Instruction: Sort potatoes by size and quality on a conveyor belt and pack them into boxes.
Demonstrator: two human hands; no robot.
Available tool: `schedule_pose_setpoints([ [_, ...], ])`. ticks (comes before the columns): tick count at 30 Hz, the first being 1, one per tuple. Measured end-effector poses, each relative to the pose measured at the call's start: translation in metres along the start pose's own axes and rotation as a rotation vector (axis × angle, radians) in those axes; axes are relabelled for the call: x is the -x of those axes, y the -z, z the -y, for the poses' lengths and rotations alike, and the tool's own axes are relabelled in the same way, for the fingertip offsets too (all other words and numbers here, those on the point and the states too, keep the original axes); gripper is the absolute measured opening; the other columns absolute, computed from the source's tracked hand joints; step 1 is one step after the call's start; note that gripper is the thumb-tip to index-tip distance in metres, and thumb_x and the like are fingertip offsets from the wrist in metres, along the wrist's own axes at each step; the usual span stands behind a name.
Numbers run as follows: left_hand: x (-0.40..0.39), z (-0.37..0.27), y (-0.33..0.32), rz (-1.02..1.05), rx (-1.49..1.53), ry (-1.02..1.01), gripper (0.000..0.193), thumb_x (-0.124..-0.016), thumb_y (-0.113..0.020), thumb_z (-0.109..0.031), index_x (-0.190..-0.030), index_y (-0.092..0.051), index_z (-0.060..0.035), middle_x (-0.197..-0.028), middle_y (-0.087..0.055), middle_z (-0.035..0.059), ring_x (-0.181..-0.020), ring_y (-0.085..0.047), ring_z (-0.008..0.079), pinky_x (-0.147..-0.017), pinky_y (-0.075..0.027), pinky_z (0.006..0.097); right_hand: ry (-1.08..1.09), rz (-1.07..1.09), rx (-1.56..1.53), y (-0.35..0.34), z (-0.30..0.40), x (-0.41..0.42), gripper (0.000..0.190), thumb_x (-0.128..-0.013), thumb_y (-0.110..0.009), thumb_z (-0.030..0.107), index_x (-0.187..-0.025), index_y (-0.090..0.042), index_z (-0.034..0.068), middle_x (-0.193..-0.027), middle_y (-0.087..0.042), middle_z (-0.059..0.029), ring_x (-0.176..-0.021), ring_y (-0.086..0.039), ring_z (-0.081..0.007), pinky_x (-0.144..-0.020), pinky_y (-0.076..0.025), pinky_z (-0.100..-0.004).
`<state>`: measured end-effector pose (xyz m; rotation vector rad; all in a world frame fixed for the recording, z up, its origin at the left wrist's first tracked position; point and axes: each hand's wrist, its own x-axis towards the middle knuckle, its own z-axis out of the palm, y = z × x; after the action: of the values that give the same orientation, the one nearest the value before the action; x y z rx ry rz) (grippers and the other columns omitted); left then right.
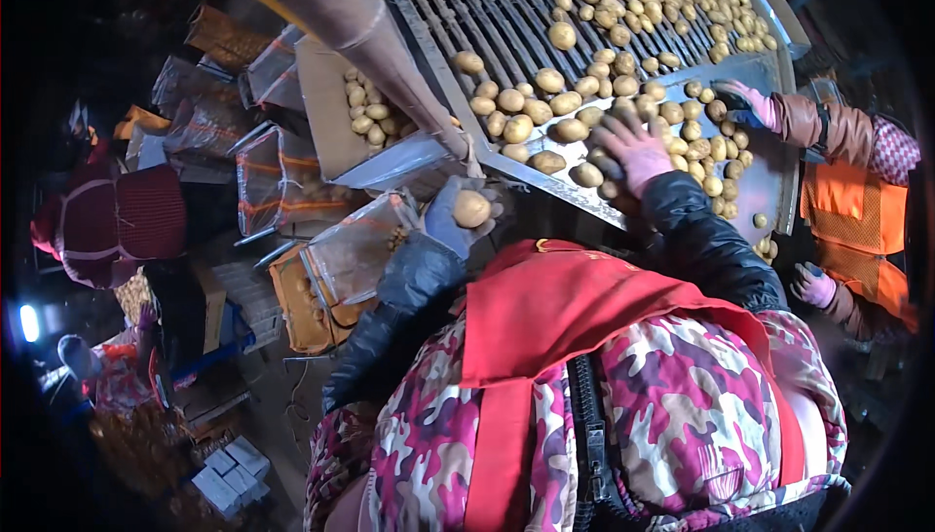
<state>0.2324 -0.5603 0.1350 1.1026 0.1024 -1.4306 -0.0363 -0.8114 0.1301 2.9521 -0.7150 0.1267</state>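
Note:
My left hand, in a blue-grey glove, holds a single potato in its upturned palm, beside the lower left corner of the sorting table. My right hand, in a pink glove with dark fingertips, lies spread over potatoes on the metal tray at the table's near end. Its fingers touch several of them; whether it grips one cannot be told. Beyond the tray, dark rollers slope away under many more potatoes. Looser potatoes lie between the rollers and my right hand.
A co-worker's gloved hand reaches onto the tray from the right; that person wears an orange vest. A cardboard box of potatoes and framed plastic bags stand at left. A thick pipe crosses above. Other people are farther left.

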Motion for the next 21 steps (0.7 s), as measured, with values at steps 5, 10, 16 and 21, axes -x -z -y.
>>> schedule_pose_setpoints([
  [5,-0.035,-0.085,0.06,-0.067,-1.507,-0.683,0.036,-0.099,-0.051,-0.036,-0.125,-0.058,-0.0117,-0.118,-0.065,0.0083,-0.107,-0.064,0.0308,-0.102,-0.048,0.0474,-0.568,-0.055,0.044,-0.018,-0.062,0.028,0.045,-0.093,-0.055,0.039,-0.13,-0.061,0.014,-0.137,-0.055,-0.0141,-0.134,-0.044,-0.0351,-0.111,-0.025,-0.0626],
  [10,-0.063,-0.073,0.058,0.062,-0.395,-0.319,0.037,-0.103,-0.04,-0.03,-0.128,-0.056,-0.0064,-0.117,-0.064,0.0114,-0.103,-0.062,0.0246,-0.098,-0.048,0.0388,-0.196,0.137,-0.254,0.01,0.007,0.014,0.024,-0.083,-0.063,0.015,-0.106,-0.069,0.015,-0.109,-0.066,-0.0107,-0.108,-0.063,-0.0338,-0.094,-0.049,-0.0495],
  [16,-0.035,0.043,-0.079,0.389,-1.544,-1.001,0.043,-0.092,-0.064,-0.015,-0.132,-0.058,-0.0005,-0.115,-0.067,0.02,-0.1,-0.068,0.0345,-0.089,-0.055,0.0414,-0.169,-0.103,-0.136,-0.028,-0.046,0.093,0.035,-0.091,-0.059,0.044,-0.108,-0.07,0.017,-0.137,-0.054,-0.0045,-0.134,-0.044,-0.0265,-0.107,-0.033,-0.0568],
  [21,-0.117,0.022,-0.131,0.101,-2.02,-1.001,0.064,-0.087,-0.068,-0.043,-0.141,-0.054,-0.0115,-0.143,-0.049,0.0257,-0.131,-0.047,0.0428,-0.109,-0.038,0.0511,-0.53,-0.176,-0.279,-0.04,-0.019,0.144,0.047,-0.091,-0.059,0.045,-0.126,-0.059,0.015,-0.137,-0.052,-0.0104,-0.131,-0.046,-0.033,-0.108,-0.034,-0.0589],
])
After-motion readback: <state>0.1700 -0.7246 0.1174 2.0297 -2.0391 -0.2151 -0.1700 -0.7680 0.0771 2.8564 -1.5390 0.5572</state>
